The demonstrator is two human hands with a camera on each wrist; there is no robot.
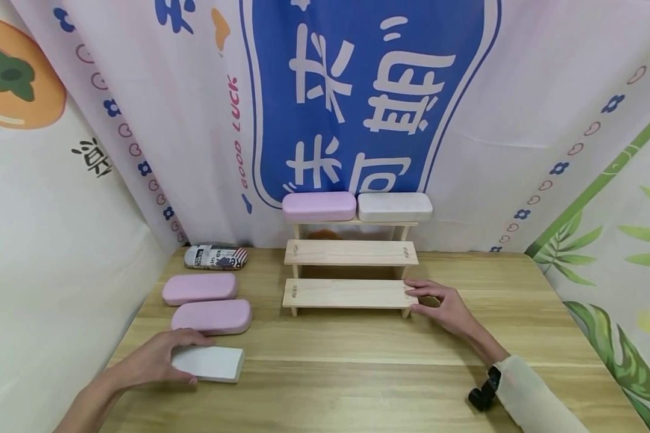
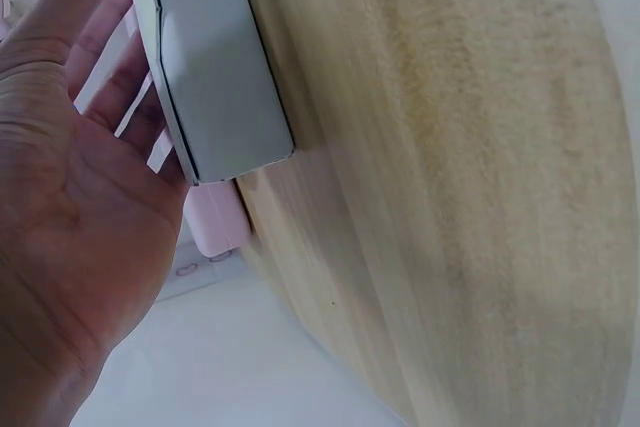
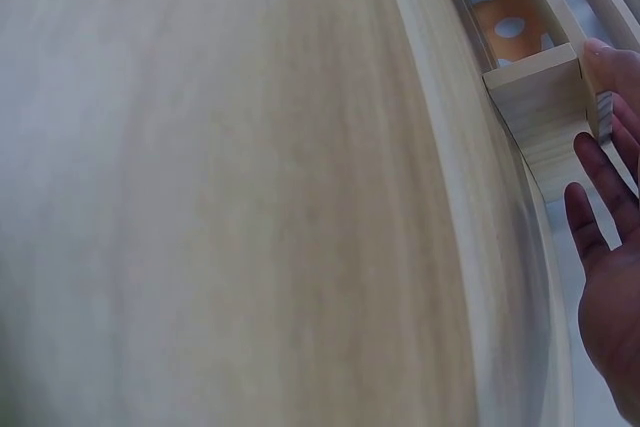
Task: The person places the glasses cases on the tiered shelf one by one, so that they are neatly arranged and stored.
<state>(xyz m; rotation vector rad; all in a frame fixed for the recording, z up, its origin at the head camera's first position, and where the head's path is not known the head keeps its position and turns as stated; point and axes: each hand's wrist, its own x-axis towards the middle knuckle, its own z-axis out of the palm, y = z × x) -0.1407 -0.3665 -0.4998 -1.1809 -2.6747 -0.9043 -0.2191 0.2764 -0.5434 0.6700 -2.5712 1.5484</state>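
A white rectangular box [image 1: 211, 363] lies on the table at the front left, and my left hand [image 1: 154, 359] grips its left end between thumb and fingers. From the left wrist view, the box [image 2: 215, 67] shows a thin seam along its side, and the palm faces it. At the middle stands a three-step wooden display rack [image 1: 352, 293]. My right hand [image 1: 445, 308] holds the right end of its lowest step, thumb at the front edge and fingers on top. In the right wrist view this hand [image 3: 612, 292] pinches the step's end board.
Two pink rounded cases [image 1: 211, 316] lie just beyond the white box. Behind them is a printed cylindrical pouch [image 1: 215, 257]. The rack's top step carries another pink case [image 1: 319, 206] and a white case [image 1: 394, 207]. A printed curtain [image 1: 520, 120] hangs behind the wooden table [image 1: 325, 385].
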